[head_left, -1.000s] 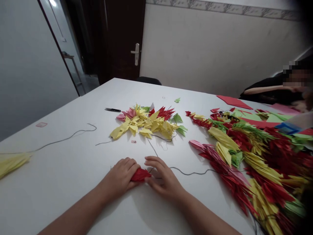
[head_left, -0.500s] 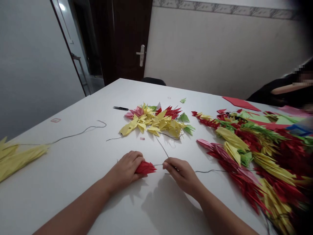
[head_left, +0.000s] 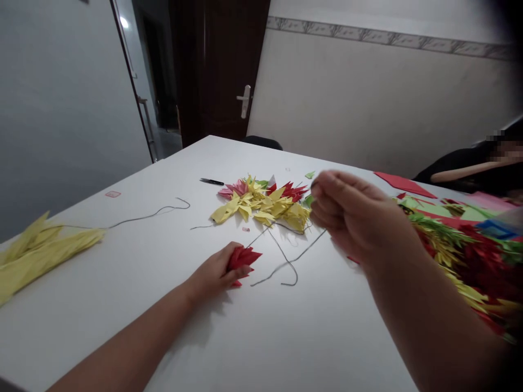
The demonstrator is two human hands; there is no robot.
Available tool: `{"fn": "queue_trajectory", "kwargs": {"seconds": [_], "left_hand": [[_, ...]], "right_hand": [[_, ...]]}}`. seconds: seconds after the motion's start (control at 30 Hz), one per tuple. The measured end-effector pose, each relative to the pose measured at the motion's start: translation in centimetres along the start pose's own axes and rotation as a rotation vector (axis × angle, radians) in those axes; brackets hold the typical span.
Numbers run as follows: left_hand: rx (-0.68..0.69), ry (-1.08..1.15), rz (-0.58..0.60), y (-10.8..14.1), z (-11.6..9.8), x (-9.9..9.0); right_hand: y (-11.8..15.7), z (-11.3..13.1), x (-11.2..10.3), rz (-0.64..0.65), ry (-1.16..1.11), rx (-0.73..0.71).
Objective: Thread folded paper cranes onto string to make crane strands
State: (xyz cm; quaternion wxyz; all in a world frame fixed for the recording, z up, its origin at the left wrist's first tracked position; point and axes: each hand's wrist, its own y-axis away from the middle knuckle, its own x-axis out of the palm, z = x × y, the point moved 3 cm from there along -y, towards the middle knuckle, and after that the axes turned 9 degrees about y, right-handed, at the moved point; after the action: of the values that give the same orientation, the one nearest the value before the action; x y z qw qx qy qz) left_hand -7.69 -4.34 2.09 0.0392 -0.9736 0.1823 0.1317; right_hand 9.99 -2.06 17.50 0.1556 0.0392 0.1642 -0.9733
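Red, pointy folded paper (head_left: 250, 256) sits inside the white table's left edge (head_left: 143, 174), hugged by the left hand (head_left: 217, 268), maybe to keep it steady. The right hand (head_left: 355, 212) squeezes tight, seemingly pinching thin grey string (head_left: 305, 250).

Near tabletop (head_left: 286, 337) passable; crossing wires (head_left: 288, 263), then yellow paper pile (head_left: 278, 207) obstruct beyond.

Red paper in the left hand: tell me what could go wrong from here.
The left hand grips the red paper, so a hard squeeze might crease its points. The loose cord lying nearby on the table could tangle with the strand that crosses it in this view.
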Motion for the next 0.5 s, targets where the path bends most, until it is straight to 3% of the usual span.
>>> {"fn": "queue_trajectory", "kwargs": {"seconds": [0.1,0.2,0.37,0.5], "left_hand": [[0.003,0.218,0.023,0.2,0.0,0.0],[-0.073,0.466,0.13,0.5,-0.1,0.5],[-0.181,0.618,0.285,1.0,-0.7,1.2],[-0.18,0.659,0.275,1.2,-0.4,1.3]], "right_hand": [[-2.0,2.6,0.6,-0.01,-0.019,-0.032],[-3.8,3.9,1.5,-0.002,0.004,-0.031],[-6.2,3.6,2.5,0.015,0.026,-0.037],[-7.4,2.7,1.9,-0.043,0.05,-0.009]]}}
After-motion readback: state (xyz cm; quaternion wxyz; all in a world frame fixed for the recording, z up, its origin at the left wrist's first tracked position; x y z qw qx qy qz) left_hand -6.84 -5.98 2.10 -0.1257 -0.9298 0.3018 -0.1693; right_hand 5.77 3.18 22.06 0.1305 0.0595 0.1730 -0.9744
